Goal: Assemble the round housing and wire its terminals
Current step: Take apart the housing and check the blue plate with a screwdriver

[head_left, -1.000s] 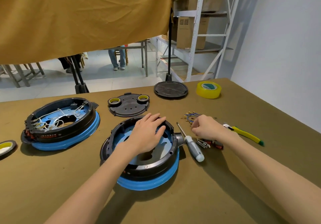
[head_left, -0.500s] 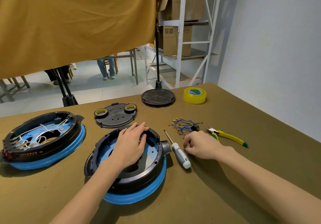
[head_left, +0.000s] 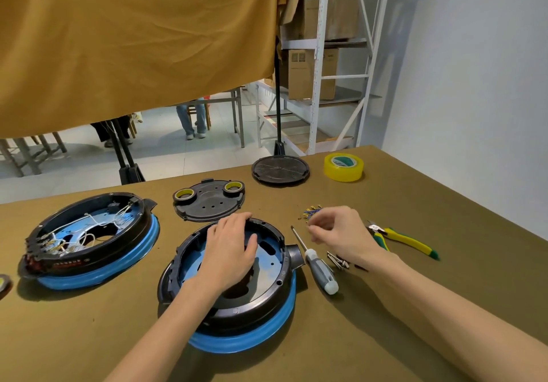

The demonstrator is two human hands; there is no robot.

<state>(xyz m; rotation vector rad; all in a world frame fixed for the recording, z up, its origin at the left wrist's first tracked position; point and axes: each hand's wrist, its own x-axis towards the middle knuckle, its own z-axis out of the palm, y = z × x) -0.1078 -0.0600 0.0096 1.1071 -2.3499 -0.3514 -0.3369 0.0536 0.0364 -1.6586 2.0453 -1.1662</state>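
Observation:
A round black housing (head_left: 267, 301) on a blue ring sits in front of me on the brown table. My left hand (head_left: 229, 251) lies flat inside it, fingertips touching the far rim. Just right of the housing my right hand (head_left: 341, 232) hovers with thumb and fingers curled together, pinching at a small bundle of blue wires with brass terminals (head_left: 311, 212). A grey-handled screwdriver (head_left: 320, 269) lies between the housing and my right wrist. Several screws (head_left: 338, 260) lie beside its handle.
A second housing (head_left: 89, 260) with white wiring sits at the left. Behind are a black cover plate (head_left: 210, 203) with two small tape rolls, a black disc (head_left: 280, 169) and a yellow tape roll (head_left: 343, 166). Yellow-green pliers (head_left: 406, 241) lie at the right.
My right hand went down by the screws, then rose and moved back to the blue wires. My left hand stayed on the housing. The camera shifted.

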